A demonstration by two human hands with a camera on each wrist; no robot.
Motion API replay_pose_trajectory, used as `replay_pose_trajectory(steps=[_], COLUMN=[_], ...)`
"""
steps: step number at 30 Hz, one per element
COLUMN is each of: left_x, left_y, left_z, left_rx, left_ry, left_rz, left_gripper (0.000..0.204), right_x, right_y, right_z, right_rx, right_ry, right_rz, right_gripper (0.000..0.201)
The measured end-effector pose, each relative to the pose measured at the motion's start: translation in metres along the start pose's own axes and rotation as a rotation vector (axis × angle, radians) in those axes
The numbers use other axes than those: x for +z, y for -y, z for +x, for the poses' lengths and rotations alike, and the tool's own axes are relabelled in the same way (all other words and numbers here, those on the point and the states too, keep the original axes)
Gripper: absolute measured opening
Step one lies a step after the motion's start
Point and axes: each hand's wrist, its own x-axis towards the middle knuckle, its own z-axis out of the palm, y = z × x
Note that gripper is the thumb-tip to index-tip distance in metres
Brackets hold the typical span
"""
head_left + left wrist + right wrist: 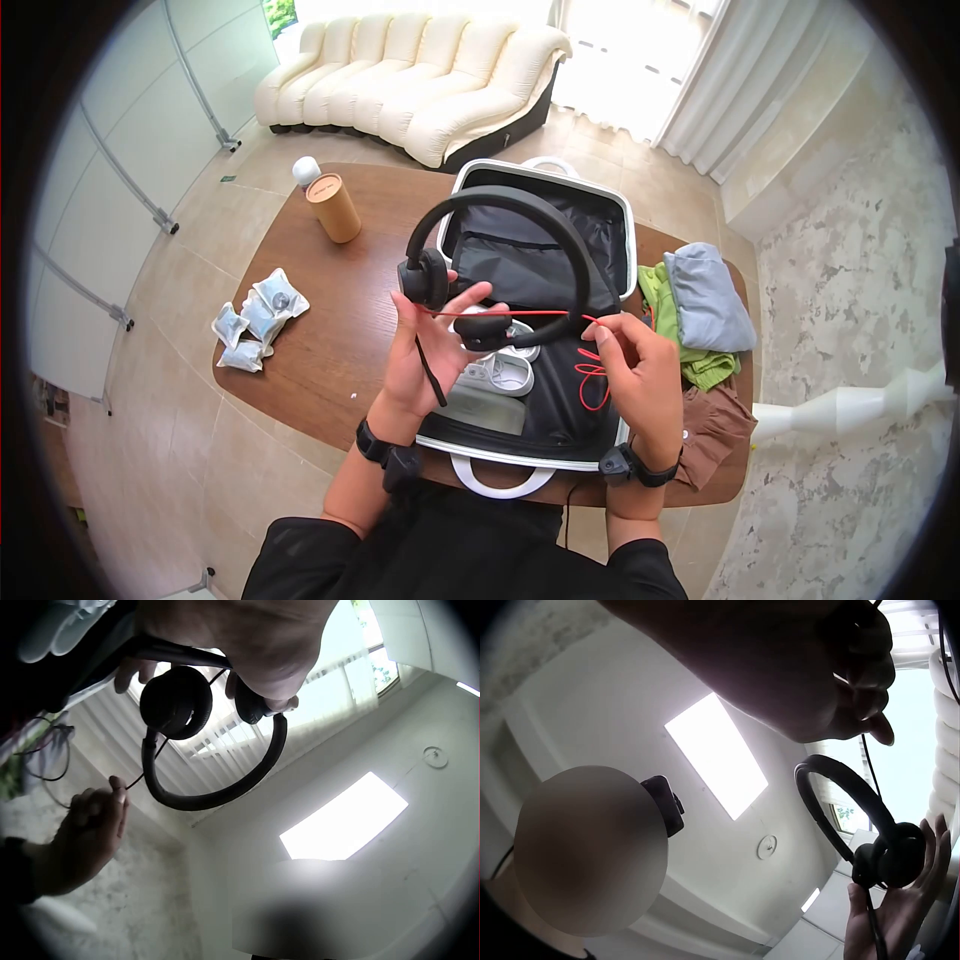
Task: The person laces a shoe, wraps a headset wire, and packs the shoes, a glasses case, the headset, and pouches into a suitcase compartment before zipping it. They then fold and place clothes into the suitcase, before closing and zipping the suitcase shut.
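Black headphones (pixel 500 196) are held up over the open suitcase (pixel 631 250) by my left hand (pixel 408 368). Its fingers and thumb grip them around one ear cup (pixel 430 277), and the headband arches away to the right. A short black strip (pixel 431 372) hangs across the left palm. Taut between the headphones and my right hand (pixel 645 378) runs a thin red cable (pixel 545 314), pinched between right thumb and forefinger. Loose red loops dangle below that hand. Behind, the suitcase holds white items (pixel 512 374) and a pale grey case (pixel 480 412), partly hidden by the left hand.
Folded clothes, grey-blue (pixel 708 300), green (pixel 712 368) and brown (pixel 715 440), lie right of the suitcase on the wooden table (pixel 345 290). Several small packets (pixel 265 318) sit at the left edge. A cardboard tube (pixel 335 212) and a white-topped bottle (pixel 305 172) stand at the far left.
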Motion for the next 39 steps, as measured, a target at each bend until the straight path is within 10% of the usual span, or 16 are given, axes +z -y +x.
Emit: replay_pose_trajectory(steps=[11,39], left_x=[-0.027,-0.002], left_y=[0.002,0.019], left_z=[0.008,0.009], left_rx=[-0.037,0.319], left_ry=[-0.081,-0.209], left_rz=[0.119,0.744], left_gripper=[0.069,0.045], right_x=[-0.006,0.028], right_y=[-0.01,0.006], right_z=[-0.01,-0.02], right_rx=[-0.359,-0.524], right_ry=[0.425,0.445], right_rz=[-0.32,-0.288], right_gripper=[0.016,0.012])
